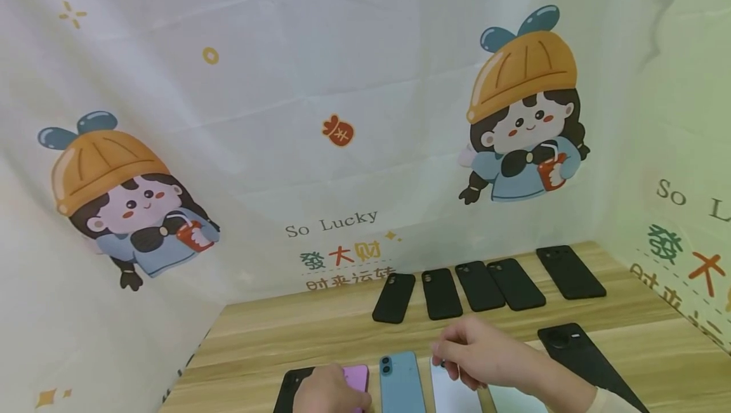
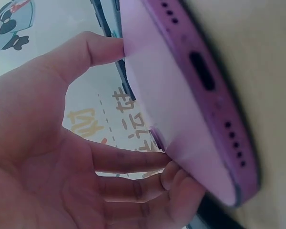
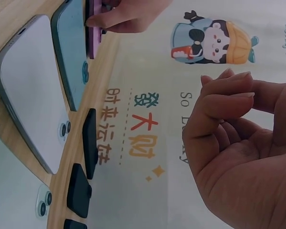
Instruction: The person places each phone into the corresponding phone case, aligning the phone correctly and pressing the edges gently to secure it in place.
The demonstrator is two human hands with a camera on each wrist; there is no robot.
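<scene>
The purple phone (image 1: 357, 376) is at the near side of the tabletop (image 1: 320, 330), under the left hand (image 1: 327, 391), which is clamped on it, thumb at one edge and fingers at the opposite; whether it touches the wood cannot be told. Its bottom edge shows a port and speaker holes. A black phone (image 1: 287, 391) lies just to its left, a blue phone (image 1: 401, 382) to its right. The right hand (image 1: 476, 353) hangs over the white phone (image 1: 455, 394), fingers loosely bent, holding nothing. Farther right are a pale green phone (image 1: 516, 399) and a large black phone (image 1: 585, 359) with a round camera. Five black phones or cases (image 1: 442, 294) line the far side. The cloth backdrop (image 1: 411, 165) reads "So Lucky", "發大财" and "时来运转", the last partly covered in the head view; its printed figures (image 1: 528, 115) each hold a red cup with a straw.
</scene>
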